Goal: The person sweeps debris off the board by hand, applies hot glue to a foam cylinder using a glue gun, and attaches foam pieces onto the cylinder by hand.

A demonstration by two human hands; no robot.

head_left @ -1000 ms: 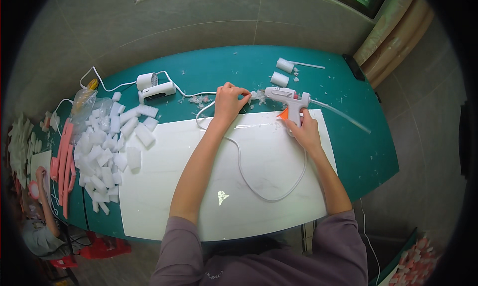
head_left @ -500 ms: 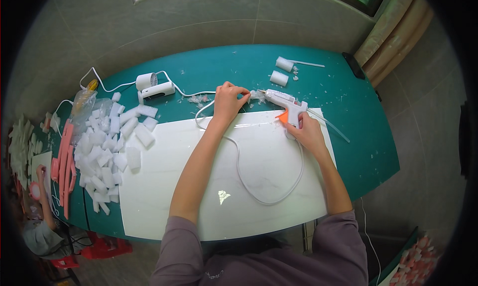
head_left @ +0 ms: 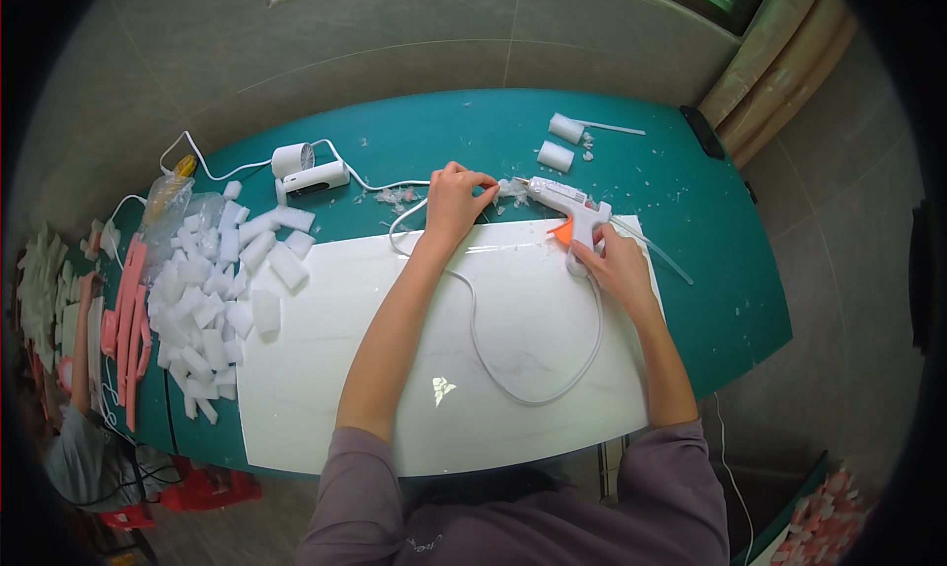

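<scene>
In my right hand (head_left: 617, 262) is a white hot glue gun (head_left: 567, 203) with an orange trigger, its nozzle pointing left. A clear glue stick (head_left: 659, 250) sticks out behind the gun. My left hand (head_left: 456, 199) is closed with thumb and forefinger pinched together, just left of the nozzle; anything in the pinch is too small to make out. Whitish glue scraps (head_left: 511, 191) lie between those fingertips and the nozzle. The gun's white cord (head_left: 473, 334) loops over a glossy white board (head_left: 345, 369) and runs beneath my left forearm.
Many white foam pieces (head_left: 202, 310) are heaped at left, beside pink strips (head_left: 128, 319). Behind them stands a white cylindrical device (head_left: 292, 160) with cords. Two white foam cylinders (head_left: 555, 156) lie far right on the green table (head_left: 730, 280). Another person's arm (head_left: 81, 349) shows far left.
At far left, the other person's arm has reached farther forward. My hands and the glue gun stay almost where they were.
</scene>
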